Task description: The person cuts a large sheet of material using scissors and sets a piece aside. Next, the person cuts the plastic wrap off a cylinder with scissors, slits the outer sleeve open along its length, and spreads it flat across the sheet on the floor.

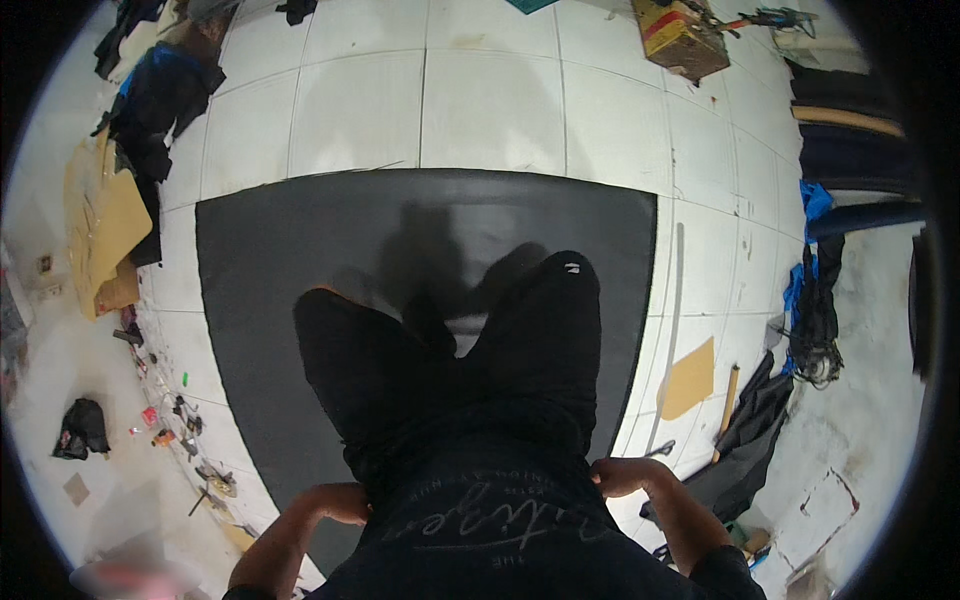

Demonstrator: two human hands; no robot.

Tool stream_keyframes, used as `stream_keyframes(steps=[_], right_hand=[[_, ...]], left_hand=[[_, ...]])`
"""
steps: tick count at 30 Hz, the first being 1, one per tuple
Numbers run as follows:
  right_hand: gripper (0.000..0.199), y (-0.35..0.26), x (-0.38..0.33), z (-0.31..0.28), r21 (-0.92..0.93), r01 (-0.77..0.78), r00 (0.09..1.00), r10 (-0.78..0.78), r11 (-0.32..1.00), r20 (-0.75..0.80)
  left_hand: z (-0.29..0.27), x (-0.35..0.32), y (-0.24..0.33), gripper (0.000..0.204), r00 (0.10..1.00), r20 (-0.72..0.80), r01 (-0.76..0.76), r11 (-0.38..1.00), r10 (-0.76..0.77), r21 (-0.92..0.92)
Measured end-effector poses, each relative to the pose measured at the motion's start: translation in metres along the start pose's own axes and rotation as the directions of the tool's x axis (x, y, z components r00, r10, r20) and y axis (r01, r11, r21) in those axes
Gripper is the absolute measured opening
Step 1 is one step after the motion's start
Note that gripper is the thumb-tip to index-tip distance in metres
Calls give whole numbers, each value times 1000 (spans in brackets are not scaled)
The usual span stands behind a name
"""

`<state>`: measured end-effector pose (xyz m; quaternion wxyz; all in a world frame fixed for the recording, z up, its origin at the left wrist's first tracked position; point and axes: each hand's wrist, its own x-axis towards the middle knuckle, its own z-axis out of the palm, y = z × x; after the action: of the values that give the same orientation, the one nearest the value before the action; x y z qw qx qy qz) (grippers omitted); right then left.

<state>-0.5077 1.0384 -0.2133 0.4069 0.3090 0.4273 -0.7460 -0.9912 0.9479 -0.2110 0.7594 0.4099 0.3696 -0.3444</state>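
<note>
A large dark grey sheet [270, 270] lies in the centre of the frame, flat on the floor of white tiles [490, 105]. Its surface is smooth and a little shiny, and shadows fall on it. Its upper edge makes a gentle curve in this wide view; the two upper corners are sharp, and the side edges run inward toward the bottom. Between the upper edge and the top of the frame there is a wide band of tiles with thin dark joints; along the right and left sides the band is narrower.

The person's knees, in black trousers [370, 370], are over the middle of the sheet. At lower centre, the left hand [343, 502] and the right hand [622, 475] are each against a side of the black shirt [490, 520], near the waist. The fingers are mostly hidden, so I cannot tell if either hand is open, closed or gripping the cloth.

To the right of the sheet lie a long thin grey strip [675, 310], a flat tan piece [688, 382] with straight sides, and dark scissors [660, 449] close to the right hand. Rolled dark material [855, 152] is at upper right, below a worn yellow and red box [682, 40]. At the left edge are bent tan sheets [110, 230] and crumpled black cloth [165, 95].
</note>
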Motion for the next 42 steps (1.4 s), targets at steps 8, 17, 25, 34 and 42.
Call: stream_keyframes(steps=[8,17,25,34,42], right_hand=[[30,47,123,-118,-147,112,992,-118,983,-32],[19,43,118,-159,68,166,953,-143,984,-268],[13,1,100,-164,-42,163,965,-168,986,-199],[29,-9,109,-143,-176,21,942,-78,984,-327],[34,-12,115,-150,-199,212,908,-268,957,-322]], left_hand=[[-80,131,-66,31,962,-254,-113,993,103,-22],[-168,77,-7,25,788,-616,24,998,21,66],[-240,128,115,24,668,-494,-319,813,557,487],[-264,138,127,29,850,-173,-370,796,498,479],[-254,143,106,24,715,-329,-477,775,617,416]])
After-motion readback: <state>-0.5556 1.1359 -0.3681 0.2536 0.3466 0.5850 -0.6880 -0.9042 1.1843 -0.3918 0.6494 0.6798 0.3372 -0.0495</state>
